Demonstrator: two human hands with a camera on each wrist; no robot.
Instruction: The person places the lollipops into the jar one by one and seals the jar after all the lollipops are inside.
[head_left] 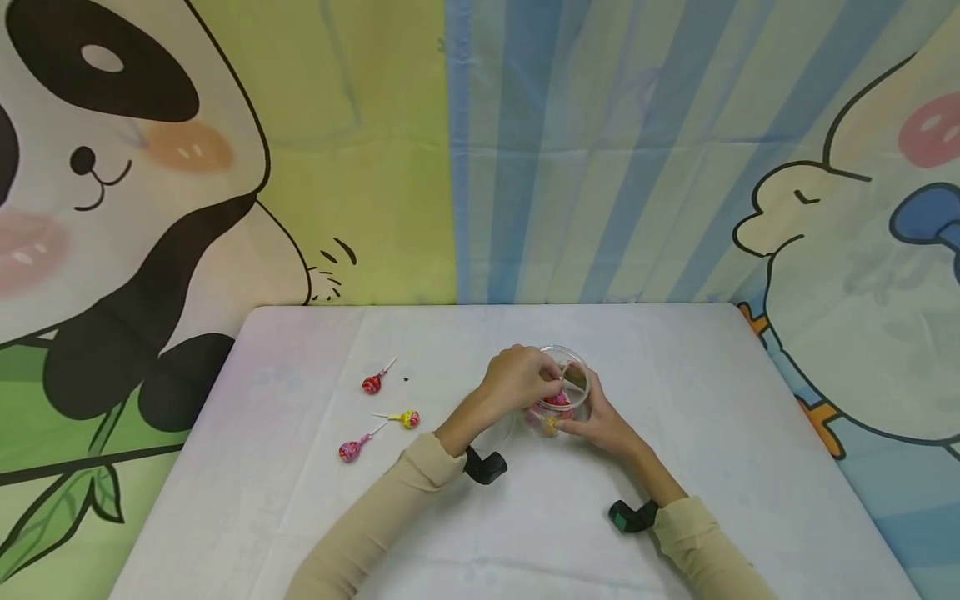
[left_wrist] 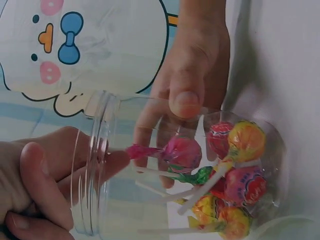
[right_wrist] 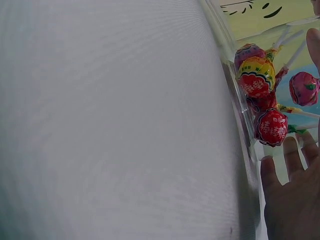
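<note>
A clear jar (head_left: pixel 576 402) with several wrapped lollipops in it stands on the table, its mouth up. My right hand (head_left: pixel 606 423) holds it around the side, thumb toward the front. The fingers of my left hand (head_left: pixel 522 379) reach in through the jar's mouth. In the left wrist view they pinch a pink lollipop (left_wrist: pixel 182 154) by its stick end, its head hanging above the others. Yellow, red and purple-pink lollipops lie at the jar's bottom, among them a yellow-orange lollipop (left_wrist: pixel 246 141). The right wrist view shows a red lollipop (right_wrist: pixel 271 128) against the jar's wall, near my right fingers.
On the white-covered table (head_left: pixel 300 533), left of the jar, lie a red lollipop (head_left: pixel 372 383), a yellow lollipop (head_left: pixel 409 419) and a pink-purple lollipop (head_left: pixel 350 451). A small dark speck (head_left: pixel 407 379) is near them. Behind the table hangs a cartoon-printed curtain (head_left: pixel 397 150).
</note>
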